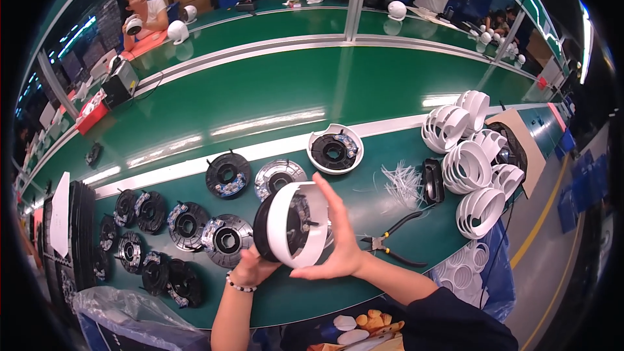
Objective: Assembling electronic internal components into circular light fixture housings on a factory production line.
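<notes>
Over the near part of the bench I hold a white, cup-like housing ring (278, 227) tilted on its side, with a round black part (262, 229) against its left side. My right hand (341, 247) grips the ring from the right, thumb below and fingers along its upper edge. My left hand (253, 270) supports the black part from below; some of its fingers are hidden behind it. Inside the ring a dark part with small components shows. Just beyond lie a black disc with a circuit board (229, 173) and a white housing (335, 168) with such a disc inside.
More black discs (188, 226) spread to the left. Cutting pliers (390, 244), white cable ties (404, 184), a black tray (432, 182) and stacked white rings (467, 166) lie to the right. A green conveyor belt (260, 84) runs behind; people sit across it.
</notes>
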A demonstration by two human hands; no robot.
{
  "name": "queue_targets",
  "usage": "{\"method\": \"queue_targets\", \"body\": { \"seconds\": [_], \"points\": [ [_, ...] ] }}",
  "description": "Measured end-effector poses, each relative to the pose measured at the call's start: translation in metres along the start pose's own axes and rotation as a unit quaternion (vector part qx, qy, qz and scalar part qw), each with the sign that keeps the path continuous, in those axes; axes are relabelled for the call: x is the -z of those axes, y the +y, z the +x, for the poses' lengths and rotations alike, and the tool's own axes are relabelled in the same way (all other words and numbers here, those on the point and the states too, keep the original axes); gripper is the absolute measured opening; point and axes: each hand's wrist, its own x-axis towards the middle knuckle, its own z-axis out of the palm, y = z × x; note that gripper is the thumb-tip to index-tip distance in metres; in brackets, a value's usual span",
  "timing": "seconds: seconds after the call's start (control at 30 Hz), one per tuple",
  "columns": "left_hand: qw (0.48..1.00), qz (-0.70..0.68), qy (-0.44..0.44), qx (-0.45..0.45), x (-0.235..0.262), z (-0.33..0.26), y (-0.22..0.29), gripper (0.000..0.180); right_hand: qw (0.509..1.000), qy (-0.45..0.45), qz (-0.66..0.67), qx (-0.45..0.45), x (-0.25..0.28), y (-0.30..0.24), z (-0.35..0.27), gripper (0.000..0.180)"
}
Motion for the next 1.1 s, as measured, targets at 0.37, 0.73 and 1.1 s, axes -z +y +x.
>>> {"method": "queue_targets", "body": {
  "seconds": [0.37, 0.73, 1.1],
  "points": [
    [0.989, -0.089, 0.091, -0.077, 0.018, -0.009, -0.011, 0.062, 0.989, -0.068, -0.048, 0.119, -0.001, -0.009, 0.001, 0.099],
    [0.977, -0.084, 0.147, -0.131, 0.001, 0.004, -0.009, 0.066, 0.986, -0.045, -0.023, 0.156, 0.002, -0.017, 0.000, 0.100],
    [0.976, -0.134, 0.161, -0.065, 0.008, -0.011, -0.030, 0.057, 0.998, -0.018, -0.034, 0.041, -0.003, -0.025, -0.008, 0.100]
  ]
}}
